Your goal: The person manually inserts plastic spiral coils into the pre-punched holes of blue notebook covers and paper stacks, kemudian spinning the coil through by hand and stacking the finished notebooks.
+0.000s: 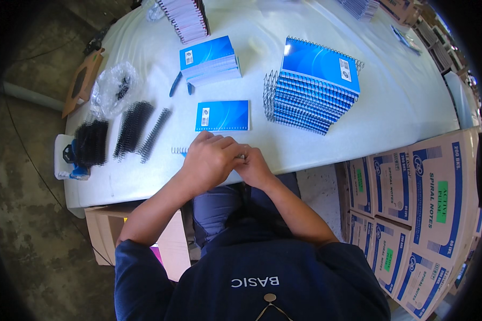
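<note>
At the table's near edge, my left hand [211, 160] and my right hand [254, 167] are close together, fingers curled in. Between them is a small spiral notebook, mostly hidden. Only its wire coil [179, 150] and a sliver of blue show left of my left hand. Just beyond my fingers lies a blue notebook [225, 115] with punched holes along its near edge and no coil. Behind it stands a stack of uncoiled blue notebooks [209, 56], with a blue-handled hand tool [175, 84] beside it. To the right rises a tall pile of coiled blue notebooks [318, 67].
Bundles of black spiral coils [131, 128] and a clear plastic bag [115, 88] lie at left on the white-covered table [284, 150]. Another stack [183, 20] stands at the back. Cardboard cartons [396, 187] are piled at right; an open carton [168, 241] is below the left edge.
</note>
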Motion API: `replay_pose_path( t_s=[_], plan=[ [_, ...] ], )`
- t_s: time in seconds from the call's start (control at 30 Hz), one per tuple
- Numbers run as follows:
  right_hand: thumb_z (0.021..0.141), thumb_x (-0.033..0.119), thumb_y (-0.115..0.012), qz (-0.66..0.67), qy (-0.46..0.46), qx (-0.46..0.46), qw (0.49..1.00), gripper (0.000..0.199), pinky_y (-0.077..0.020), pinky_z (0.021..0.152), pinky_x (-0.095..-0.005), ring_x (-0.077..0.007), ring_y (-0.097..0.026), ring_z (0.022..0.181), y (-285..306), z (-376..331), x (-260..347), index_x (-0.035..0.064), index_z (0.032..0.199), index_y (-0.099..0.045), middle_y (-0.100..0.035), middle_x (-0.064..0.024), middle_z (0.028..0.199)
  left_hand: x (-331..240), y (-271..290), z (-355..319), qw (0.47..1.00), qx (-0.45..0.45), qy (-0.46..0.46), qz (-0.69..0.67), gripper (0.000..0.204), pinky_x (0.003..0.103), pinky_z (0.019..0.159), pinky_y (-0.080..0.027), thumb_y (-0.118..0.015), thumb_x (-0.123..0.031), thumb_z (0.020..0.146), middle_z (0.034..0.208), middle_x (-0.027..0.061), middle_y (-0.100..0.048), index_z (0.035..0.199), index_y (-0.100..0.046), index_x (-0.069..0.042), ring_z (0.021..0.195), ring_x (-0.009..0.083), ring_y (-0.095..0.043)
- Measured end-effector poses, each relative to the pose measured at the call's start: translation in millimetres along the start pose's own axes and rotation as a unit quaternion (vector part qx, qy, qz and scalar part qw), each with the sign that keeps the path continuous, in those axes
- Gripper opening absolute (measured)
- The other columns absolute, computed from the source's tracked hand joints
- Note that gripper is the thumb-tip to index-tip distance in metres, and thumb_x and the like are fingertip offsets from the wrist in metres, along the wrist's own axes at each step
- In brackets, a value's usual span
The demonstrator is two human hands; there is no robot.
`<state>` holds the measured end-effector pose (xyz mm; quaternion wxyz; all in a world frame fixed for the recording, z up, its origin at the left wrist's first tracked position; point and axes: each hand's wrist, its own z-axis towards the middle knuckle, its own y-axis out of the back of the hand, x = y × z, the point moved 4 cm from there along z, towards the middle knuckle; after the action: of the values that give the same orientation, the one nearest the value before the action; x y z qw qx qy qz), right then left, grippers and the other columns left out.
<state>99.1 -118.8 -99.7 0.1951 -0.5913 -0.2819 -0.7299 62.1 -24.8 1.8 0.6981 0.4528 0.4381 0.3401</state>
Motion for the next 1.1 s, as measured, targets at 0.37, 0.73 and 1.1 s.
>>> replay_pose_path(
  t_s=[0.37, 0.73, 1.1],
  plan=[
    [0.088, 0.011, -0.059, -0.099, 0.257, -0.159, 0.948, 0.031, -0.0463, 0.083, -0.0355, -0.0269, -0.060, 0.095, 115, -31, 112, 0.0019, 0.115, -0.048, -0.058, -0.0155, 0.103, -51, 85, 51, 0.994, -0.113, 0.000, -0.001, 0.022, 0.034, 0.068, -0.044, -0.077, -0.014, 0.067, 0.082, 0.0069, -0.061, 0.082, -0.062, -0.008, 0.074, 0.0252, -0.060],
    [0.089, 0.018, -0.049, 0.036, 0.251, -0.217, 0.943, 0.054, -0.0226, 0.110, -0.0371, -0.0295, -0.029, 0.135, 231, 6, 88, -0.0025, 0.137, -0.036, -0.041, -0.0209, 0.139, -20, 14, 131, 0.901, -0.418, -0.010, -0.115, 0.036, 0.038, 0.089, -0.047, -0.069, -0.021, 0.080, 0.121, 0.0178, -0.057, 0.110, -0.061, -0.003, 0.113, 0.0327, -0.054],
    [0.100, 0.025, -0.034, -0.128, 0.200, -0.480, 0.844, 0.048, -0.0284, 0.106, -0.0346, -0.0260, -0.039, 0.127, 173, 9, 81, -0.0083, 0.134, -0.035, -0.039, -0.0210, 0.139, 18, -15, 138, 0.761, -0.505, 0.124, -0.388, 0.017, 0.024, 0.058, -0.042, -0.060, -0.017, 0.091, 0.072, 0.0065, -0.059, 0.084, -0.060, -0.001, 0.063, 0.0112, -0.053]
  ],
)
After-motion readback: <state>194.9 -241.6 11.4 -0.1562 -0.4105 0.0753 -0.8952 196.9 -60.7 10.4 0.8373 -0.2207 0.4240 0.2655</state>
